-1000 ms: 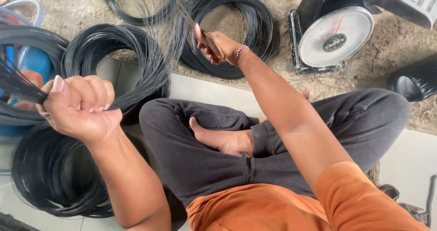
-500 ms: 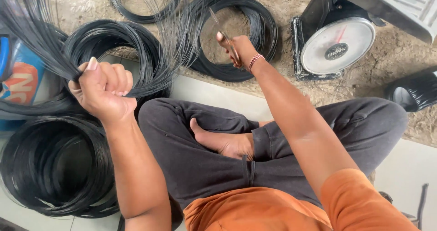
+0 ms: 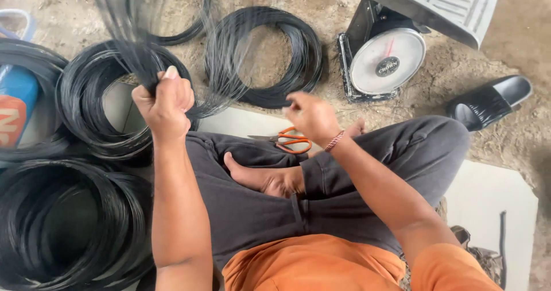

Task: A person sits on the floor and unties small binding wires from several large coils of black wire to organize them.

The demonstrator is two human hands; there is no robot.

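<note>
While the person sits cross-legged on a pale board [image 3: 493, 193], the left hand [image 3: 165, 103] is clenched in a tight fist around a bundle of thin black strands [image 3: 127, 35]. Strands fan upward and outward from the fist, blurred at the tips. Fist is raised above a black wire coil [image 3: 77, 104].

Right hand [image 3: 310, 116] hovers loosely curled, fingers part bent, holding nothing that can be made out; a beaded bracelet [image 3: 334, 141] sits on the wrist. Orange-handled scissors [image 3: 286, 140] lie on the board just below and left of that hand, apart from it, near the knee of the dark grey trousers [image 3: 402, 153].

Places relative to the scissors:
- another black coil [image 3: 298, 50] on the dirt ground, above them
- thinner coil [image 3: 189, 33] up and to the left, partly out of view
- large coil [image 3: 69, 222] far down-left, beside the left forearm
- dial weighing scale [image 3: 385, 58], white round face, up and to the right
- black slipper [image 3: 488, 103] far right on the dirt
- blue container [image 3: 17, 104] far left, behind the coils
- bare foot [image 3: 258, 176] tucked just below them

Orange shirt [image 3: 310, 265] at the bottom edge.
</note>
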